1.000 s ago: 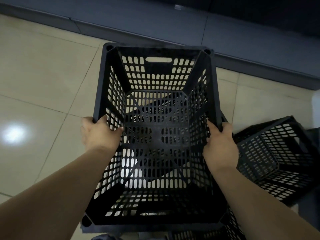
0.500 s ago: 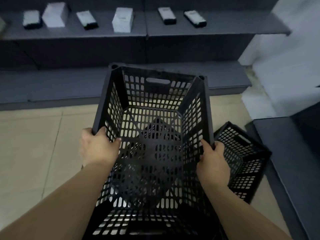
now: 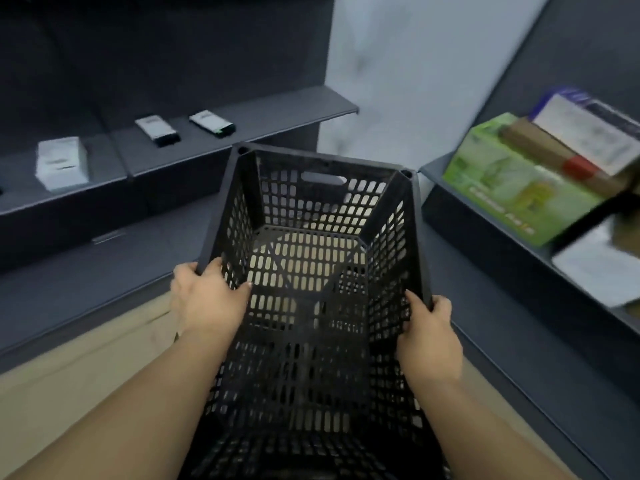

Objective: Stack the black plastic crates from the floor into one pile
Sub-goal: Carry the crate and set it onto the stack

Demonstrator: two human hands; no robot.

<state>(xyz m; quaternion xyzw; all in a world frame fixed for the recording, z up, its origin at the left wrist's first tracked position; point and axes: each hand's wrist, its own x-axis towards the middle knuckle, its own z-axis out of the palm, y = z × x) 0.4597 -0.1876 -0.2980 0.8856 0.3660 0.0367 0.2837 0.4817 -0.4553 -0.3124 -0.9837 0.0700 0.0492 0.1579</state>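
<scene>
I hold one black plastic crate (image 3: 322,174) in the air in front of me, its open top facing me and its perforated bottom toward the floor. My left hand (image 3: 204,299) grips the crate's left rim, fingers curled inside. My right hand (image 3: 429,334) grips the right rim the same way. Beige floor shows through the slots of the crate's bottom. No other crate is visible now.
Dark shelves run along the left with a white box (image 3: 62,162) and two small dark packs (image 3: 157,130). A dark shelf on the right carries a green carton (image 3: 512,188) and other boxes. A white wall (image 3: 415,74) stands ahead. Beige floor (image 3: 69,382) lies below.
The view has swung up and to the right with the crate still in both hands. The second crate on the floor at the right has left the view; the right-hand shelf has come in.
</scene>
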